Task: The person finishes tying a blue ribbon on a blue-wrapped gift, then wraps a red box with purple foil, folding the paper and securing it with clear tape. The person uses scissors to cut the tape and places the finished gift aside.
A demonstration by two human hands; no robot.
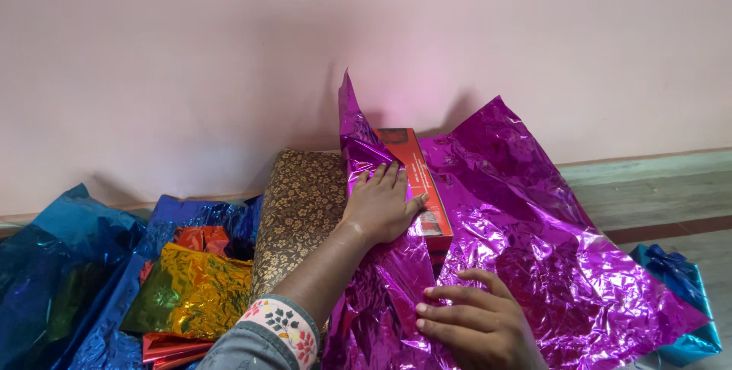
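Far left I see blue foil sheets (84, 263) w/ a crumpled gold foil sheet (194, 290) on top, red foil (200, 238) peeking behind it. Next, a brown floral-patterned box (301, 206) against the pink wall (229, 57). My left hand (383, 204) lies flat, fingers spread, pressing a flap of magenta foil wrap (534, 240) over the red box (423, 187) at center. My right hand (476, 324) rests palm-down, fingers loosely extended, on the wrap near the bottom edge. The wrap spreads rightward over the floor; a blue foil bundle (686, 301) sits at far right.
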